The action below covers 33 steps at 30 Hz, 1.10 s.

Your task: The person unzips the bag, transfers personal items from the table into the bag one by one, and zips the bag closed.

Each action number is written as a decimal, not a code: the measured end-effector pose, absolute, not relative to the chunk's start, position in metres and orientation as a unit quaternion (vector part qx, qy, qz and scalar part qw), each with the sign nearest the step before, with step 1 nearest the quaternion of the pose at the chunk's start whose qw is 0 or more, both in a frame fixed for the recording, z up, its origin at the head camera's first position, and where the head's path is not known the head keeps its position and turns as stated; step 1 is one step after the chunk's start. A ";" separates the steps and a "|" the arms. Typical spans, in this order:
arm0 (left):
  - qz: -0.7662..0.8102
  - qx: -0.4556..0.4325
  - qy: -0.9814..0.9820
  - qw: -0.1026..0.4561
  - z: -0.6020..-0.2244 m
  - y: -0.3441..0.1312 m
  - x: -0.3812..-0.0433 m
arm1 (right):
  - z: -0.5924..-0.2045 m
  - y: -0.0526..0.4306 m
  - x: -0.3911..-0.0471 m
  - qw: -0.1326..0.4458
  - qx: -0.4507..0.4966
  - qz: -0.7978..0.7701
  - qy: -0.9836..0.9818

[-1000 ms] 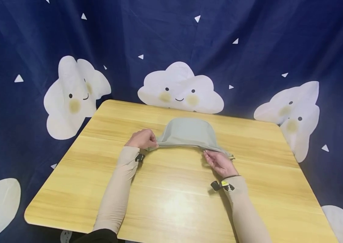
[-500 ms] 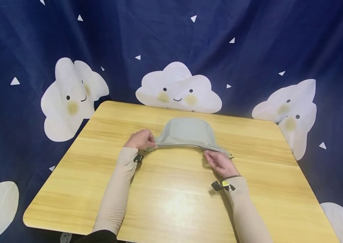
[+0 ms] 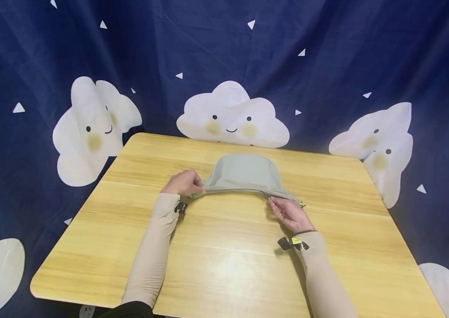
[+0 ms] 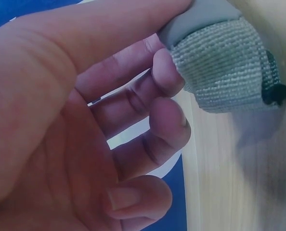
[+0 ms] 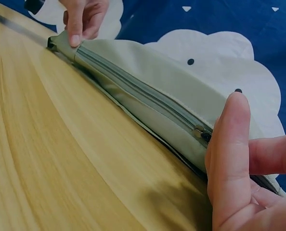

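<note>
A grey-green waist bag (image 3: 244, 171) stands on the table, its zip (image 5: 143, 91) along the edge that faces me. At its left end my left hand (image 3: 184, 182) pinches the corner, where a woven strap end (image 4: 225, 67) hangs out; that hand's other fingers are loosely bent. My right hand (image 3: 289, 214) is at the right part of the zip. Thumb and finger pinch at the zip pull (image 5: 204, 133), which they partly cover. The bag's right end is partly hidden behind this hand in the right wrist view.
The bag rests towards the back of a wood-grain table (image 3: 224, 265) with rounded corners. Behind the table hangs a dark blue curtain (image 3: 216, 44) printed with white clouds and triangles. A dark wrist strap (image 3: 293, 243) sits on the right sleeve.
My right hand has shifted slightly to the right along the bag's zip. The left hand stays on the bag's left end, and the head view has turned a little.
</note>
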<state>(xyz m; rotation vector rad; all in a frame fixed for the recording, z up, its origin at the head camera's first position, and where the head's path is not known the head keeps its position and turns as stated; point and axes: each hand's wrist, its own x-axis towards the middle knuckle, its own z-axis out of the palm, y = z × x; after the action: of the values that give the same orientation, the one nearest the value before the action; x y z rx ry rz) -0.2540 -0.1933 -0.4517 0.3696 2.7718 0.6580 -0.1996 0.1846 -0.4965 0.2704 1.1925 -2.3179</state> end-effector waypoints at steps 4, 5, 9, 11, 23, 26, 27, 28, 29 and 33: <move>0.229 0.131 0.955 0.137 -0.451 -0.194 -0.253 | -0.497 0.187 -0.198 0.255 0.105 -0.853 0.443; 0.230 0.132 0.954 0.138 -0.451 -0.194 -0.253 | -0.497 0.187 -0.198 0.253 0.107 -0.852 0.445; 0.226 0.127 0.956 0.138 -0.452 -0.195 -0.253 | -0.496 0.190 -0.197 0.253 0.106 -0.853 0.444; 0.225 0.125 0.957 0.137 -0.451 -0.195 -0.254 | -0.496 0.191 -0.196 0.251 0.105 -0.853 0.444; 0.225 0.127 0.956 0.136 -0.449 -0.195 -0.254 | -0.496 0.193 -0.196 0.252 0.111 -0.858 0.434; 0.224 0.129 0.957 0.134 -0.448 -0.196 -0.253 | -0.497 0.193 -0.195 0.253 0.108 -0.860 0.429; 0.224 0.128 0.957 0.134 -0.448 -0.196 -0.253 | -0.497 0.194 -0.195 0.253 0.107 -0.861 0.427; 0.225 0.127 0.957 0.134 -0.448 -0.196 -0.252 | -0.497 0.193 -0.195 0.252 0.106 -0.862 0.427; 0.225 0.128 0.957 0.134 -0.448 -0.196 -0.252 | -0.497 0.194 -0.194 0.254 0.104 -0.863 0.424; 0.227 0.130 0.955 0.137 -0.447 -0.196 -0.252 | -0.498 0.195 -0.194 0.254 0.106 -0.864 0.422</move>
<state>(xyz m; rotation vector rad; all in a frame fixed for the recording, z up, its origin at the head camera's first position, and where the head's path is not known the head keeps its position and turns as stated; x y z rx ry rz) -0.2517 -0.1955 -0.4475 0.3766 2.7656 0.6583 -0.1937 0.1948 -0.4977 0.2871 1.1475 -2.3475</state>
